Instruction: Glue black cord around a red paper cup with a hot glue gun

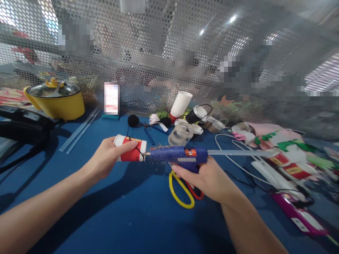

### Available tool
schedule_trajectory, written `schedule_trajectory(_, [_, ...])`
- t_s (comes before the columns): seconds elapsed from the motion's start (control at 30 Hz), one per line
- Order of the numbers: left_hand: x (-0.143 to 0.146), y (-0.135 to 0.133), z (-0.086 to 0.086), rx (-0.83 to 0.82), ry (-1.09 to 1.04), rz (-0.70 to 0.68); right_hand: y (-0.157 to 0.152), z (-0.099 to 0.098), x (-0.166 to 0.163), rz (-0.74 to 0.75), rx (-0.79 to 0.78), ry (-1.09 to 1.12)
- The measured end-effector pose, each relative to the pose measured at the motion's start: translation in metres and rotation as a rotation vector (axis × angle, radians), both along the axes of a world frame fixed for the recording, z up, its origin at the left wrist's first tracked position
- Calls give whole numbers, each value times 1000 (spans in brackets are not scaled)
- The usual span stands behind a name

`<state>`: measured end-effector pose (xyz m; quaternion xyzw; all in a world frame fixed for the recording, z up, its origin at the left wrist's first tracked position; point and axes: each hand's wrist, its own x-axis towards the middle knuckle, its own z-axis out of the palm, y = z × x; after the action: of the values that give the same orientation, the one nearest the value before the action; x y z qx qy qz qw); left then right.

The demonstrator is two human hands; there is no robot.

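My left hand (pixel 107 157) is closed round a red and white paper cup (pixel 132 150), held on its side above the blue table (pixel 119 211), with a black string across it. My right hand (pixel 209 178) grips a blue hot glue gun (pixel 177 156). Its nozzle points left and touches the rim end of the cup. A clear glue stick (pixel 238 152) pokes out of the gun's back toward the right. Yellow and red handled scissors (pixel 182 194) lie on the table just below my right hand.
A yellow pot with a lid (pixel 57 98) stands at the back left. A stack of white cups (pixel 180 103), clear plastic cups (pixel 182 133), black pom-poms (pixel 133 120), a white cable (pixel 233 155) and cut paper scraps (pixel 286 148) lie behind and right. A perforated metal screen (pixel 159 53) closes the back.
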<state>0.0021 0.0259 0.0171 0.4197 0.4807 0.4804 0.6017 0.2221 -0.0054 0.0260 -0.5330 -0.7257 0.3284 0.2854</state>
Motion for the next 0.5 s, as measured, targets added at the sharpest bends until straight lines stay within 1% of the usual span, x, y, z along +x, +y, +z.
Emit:
schedule_trajectory(0.2, [2,-2,-2,40,55,85,7,-2,2,56,-91,112])
schedule_trajectory(0.37, [3,-6,-2,98,87,100,10,-2,3,89,-123,183])
schedule_trajectory(0.5, [2,-8,-3,191,187,111,11,-3,4,105,-159,251])
